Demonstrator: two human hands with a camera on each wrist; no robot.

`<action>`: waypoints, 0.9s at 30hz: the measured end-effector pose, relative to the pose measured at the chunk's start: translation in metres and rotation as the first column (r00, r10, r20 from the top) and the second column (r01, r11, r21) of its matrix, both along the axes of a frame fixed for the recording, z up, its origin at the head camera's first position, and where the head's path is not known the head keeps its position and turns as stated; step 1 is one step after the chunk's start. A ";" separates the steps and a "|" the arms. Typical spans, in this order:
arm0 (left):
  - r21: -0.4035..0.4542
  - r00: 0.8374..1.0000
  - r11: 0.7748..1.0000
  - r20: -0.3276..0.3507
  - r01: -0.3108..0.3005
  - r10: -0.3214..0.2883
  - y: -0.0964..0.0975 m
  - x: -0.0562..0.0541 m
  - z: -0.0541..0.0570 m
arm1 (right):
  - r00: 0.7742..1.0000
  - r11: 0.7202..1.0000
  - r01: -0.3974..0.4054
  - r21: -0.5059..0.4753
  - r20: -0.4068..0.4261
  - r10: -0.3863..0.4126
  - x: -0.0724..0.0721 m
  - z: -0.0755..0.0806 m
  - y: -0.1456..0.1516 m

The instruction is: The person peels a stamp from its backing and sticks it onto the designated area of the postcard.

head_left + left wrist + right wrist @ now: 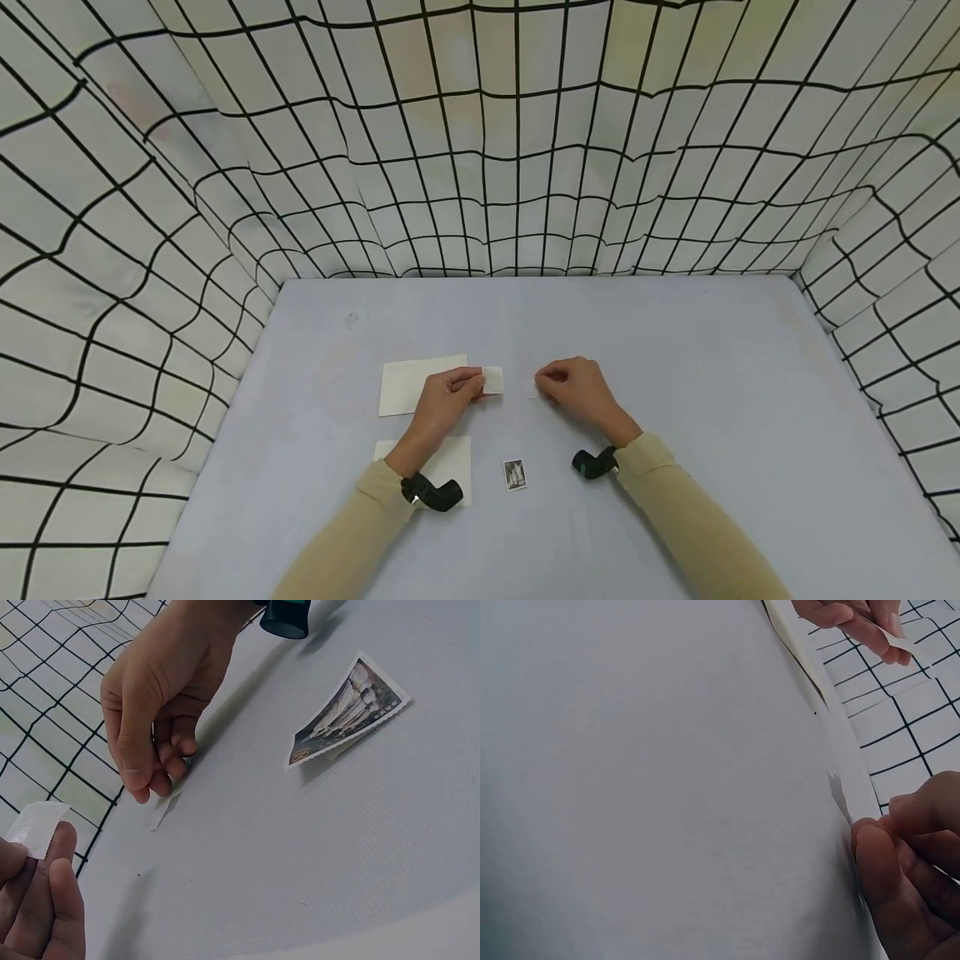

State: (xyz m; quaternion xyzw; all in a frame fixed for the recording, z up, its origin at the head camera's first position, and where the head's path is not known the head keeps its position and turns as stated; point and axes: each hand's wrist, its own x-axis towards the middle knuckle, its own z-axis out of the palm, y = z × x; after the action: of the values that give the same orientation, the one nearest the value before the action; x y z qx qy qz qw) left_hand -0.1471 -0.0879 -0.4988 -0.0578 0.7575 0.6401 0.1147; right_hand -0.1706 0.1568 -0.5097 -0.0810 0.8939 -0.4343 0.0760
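Over tbl. (712, 358), L hand (442, 400) pinches white paper (492, 380), R hand (585, 390) tiny scrap (160, 814); no. on stamp (349, 712) blurry.

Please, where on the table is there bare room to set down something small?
The widest bare patch of table lies between the right sleeve and the right-side black grid. Another strip lies beyond the right hand, before the back grid. It is crowded around the left hand: far sheet behind, near sheet under the wrist, stamp to the right.
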 end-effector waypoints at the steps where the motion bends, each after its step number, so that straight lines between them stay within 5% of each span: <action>1: -0.002 1.000 1.000 0.000 0.001 -0.001 0.000 0.000 0.001 | 1.000 1.000 0.002 0.014 -0.009 -0.002 0.000 0.000 0.001; 15: -0.005 1.000 1.000 -0.009 0.016 -0.016 0.000 0.001 0.006 | 0.983 0.997 -0.022 0.072 -0.181 0.035 0.002 0.012 0.003; 27: 0.017 0.999 0.999 -0.003 0.032 -0.032 0.001 0.003 0.011 | 0.897 0.979 -0.186 0.079 -0.393 0.202 0.009 0.038 -0.006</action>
State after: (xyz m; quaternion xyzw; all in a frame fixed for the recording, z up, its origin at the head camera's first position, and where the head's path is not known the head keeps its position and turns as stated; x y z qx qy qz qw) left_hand -0.1443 -0.0874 -0.4880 -0.0438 0.7529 0.6447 0.1245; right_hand -0.1615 0.1512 -0.4722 -0.2550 0.8863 -0.3813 -0.0631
